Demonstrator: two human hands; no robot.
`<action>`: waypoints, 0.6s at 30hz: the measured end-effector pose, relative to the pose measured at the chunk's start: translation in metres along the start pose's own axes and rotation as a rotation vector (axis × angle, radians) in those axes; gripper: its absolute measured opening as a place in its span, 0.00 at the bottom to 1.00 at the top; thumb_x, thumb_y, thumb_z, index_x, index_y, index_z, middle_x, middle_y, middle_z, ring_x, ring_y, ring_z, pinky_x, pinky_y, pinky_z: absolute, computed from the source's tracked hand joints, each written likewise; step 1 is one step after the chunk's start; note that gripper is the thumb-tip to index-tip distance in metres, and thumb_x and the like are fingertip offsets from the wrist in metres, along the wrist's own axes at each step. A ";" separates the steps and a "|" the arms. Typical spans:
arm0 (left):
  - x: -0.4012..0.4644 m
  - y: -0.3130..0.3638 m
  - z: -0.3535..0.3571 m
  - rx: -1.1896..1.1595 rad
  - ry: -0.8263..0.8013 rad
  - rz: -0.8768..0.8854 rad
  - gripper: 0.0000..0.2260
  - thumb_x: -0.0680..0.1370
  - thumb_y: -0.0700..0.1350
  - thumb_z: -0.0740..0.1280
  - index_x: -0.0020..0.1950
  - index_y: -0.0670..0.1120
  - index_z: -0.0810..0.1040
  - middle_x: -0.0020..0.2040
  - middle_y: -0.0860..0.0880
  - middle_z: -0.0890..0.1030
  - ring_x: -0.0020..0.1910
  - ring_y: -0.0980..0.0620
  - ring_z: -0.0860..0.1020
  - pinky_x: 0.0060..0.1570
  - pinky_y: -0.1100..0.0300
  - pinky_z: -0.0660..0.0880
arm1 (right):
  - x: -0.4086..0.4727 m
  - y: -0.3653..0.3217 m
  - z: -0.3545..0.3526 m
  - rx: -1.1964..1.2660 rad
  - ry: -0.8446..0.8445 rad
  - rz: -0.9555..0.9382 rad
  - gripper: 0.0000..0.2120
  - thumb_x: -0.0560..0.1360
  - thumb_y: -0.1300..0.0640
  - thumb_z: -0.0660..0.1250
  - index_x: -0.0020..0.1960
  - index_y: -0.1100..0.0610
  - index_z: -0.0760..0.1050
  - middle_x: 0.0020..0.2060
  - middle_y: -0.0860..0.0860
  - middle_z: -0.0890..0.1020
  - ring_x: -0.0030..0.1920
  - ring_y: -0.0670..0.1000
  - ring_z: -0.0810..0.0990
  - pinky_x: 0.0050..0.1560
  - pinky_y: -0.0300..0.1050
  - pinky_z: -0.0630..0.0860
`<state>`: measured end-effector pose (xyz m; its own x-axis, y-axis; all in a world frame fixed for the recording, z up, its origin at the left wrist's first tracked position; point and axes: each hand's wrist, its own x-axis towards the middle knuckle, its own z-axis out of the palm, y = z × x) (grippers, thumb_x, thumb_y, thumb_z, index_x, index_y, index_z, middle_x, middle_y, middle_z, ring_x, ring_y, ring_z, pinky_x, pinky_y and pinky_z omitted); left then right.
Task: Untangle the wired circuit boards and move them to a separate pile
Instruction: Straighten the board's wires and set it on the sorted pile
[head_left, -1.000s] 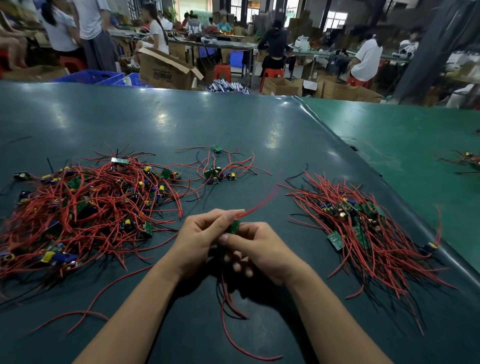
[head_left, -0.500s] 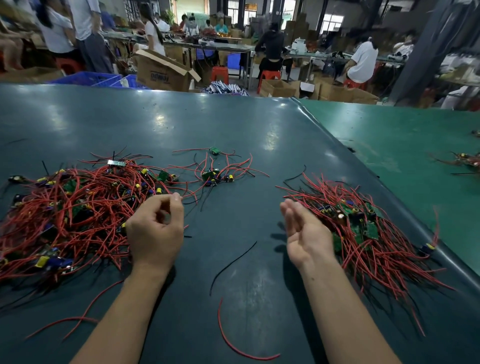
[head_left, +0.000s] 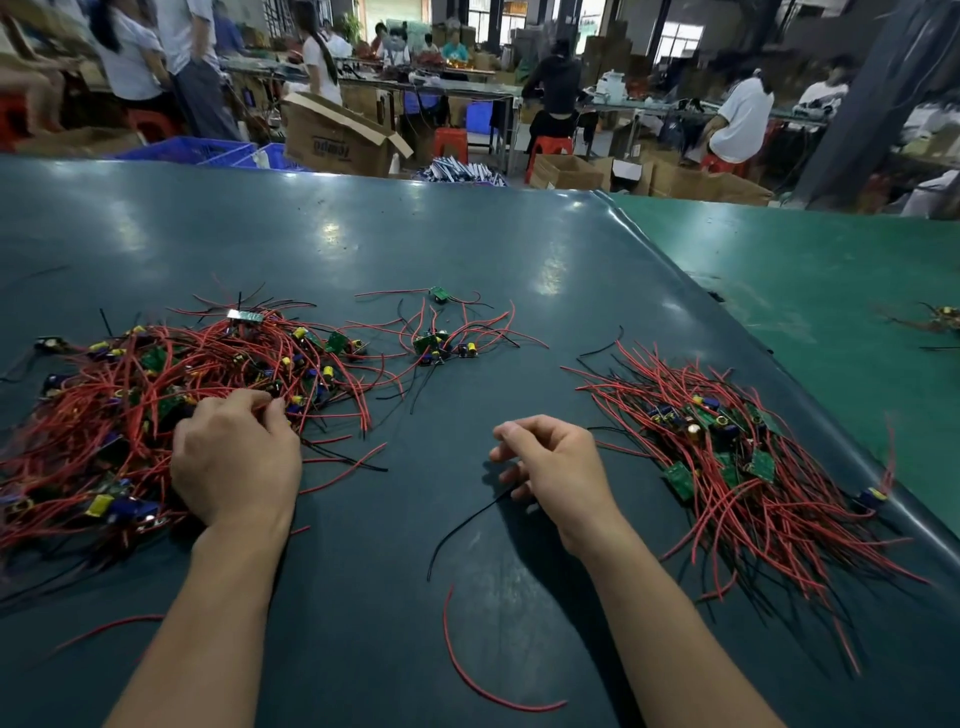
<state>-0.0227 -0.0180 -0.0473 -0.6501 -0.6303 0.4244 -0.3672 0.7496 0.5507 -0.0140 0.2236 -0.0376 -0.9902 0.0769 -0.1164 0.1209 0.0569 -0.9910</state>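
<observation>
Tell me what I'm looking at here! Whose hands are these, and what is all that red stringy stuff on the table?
The camera sits on a person's head and looks down, so you see that person's own two bare arms. There is no robot. The red strings are thin wires joined to little green circuit boards. The big tangled pile lies on the left of the dark green table. The sorted pile lies on the right, and a small cluster sits in between, farther back. The left hand reaches into the tangled pile with its fingers curled among the wires; exactly what it pinches is hidden. The right hand hovers loosely curled and holds nothing. A loose red wire and a loose black wire lie near the arms. Other workers sit at tables behind.
</observation>
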 end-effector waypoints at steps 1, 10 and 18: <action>0.000 -0.001 0.000 -0.009 0.033 0.011 0.10 0.78 0.46 0.69 0.56 0.42 0.83 0.54 0.36 0.80 0.54 0.33 0.72 0.51 0.41 0.70 | 0.000 0.000 0.000 -0.006 -0.003 -0.006 0.06 0.77 0.59 0.67 0.42 0.58 0.80 0.32 0.50 0.83 0.26 0.46 0.76 0.22 0.35 0.67; -0.022 0.023 0.002 -0.147 0.447 0.424 0.08 0.77 0.49 0.71 0.43 0.46 0.84 0.47 0.45 0.80 0.51 0.43 0.67 0.49 0.47 0.64 | 0.003 0.008 0.004 -0.120 -0.021 -0.076 0.07 0.78 0.58 0.67 0.42 0.55 0.80 0.33 0.51 0.84 0.27 0.46 0.76 0.25 0.38 0.71; -0.062 0.055 0.004 -0.383 0.315 1.010 0.05 0.78 0.41 0.70 0.47 0.42 0.85 0.43 0.44 0.80 0.39 0.43 0.74 0.40 0.49 0.70 | 0.001 0.013 0.011 -0.382 -0.190 -0.356 0.24 0.74 0.60 0.72 0.68 0.48 0.73 0.42 0.46 0.82 0.33 0.51 0.79 0.40 0.41 0.78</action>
<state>-0.0055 0.0630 -0.0467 -0.3168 0.1670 0.9337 0.4960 0.8683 0.0130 -0.0146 0.2140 -0.0513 -0.9655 -0.1914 0.1766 -0.2417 0.4059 -0.8814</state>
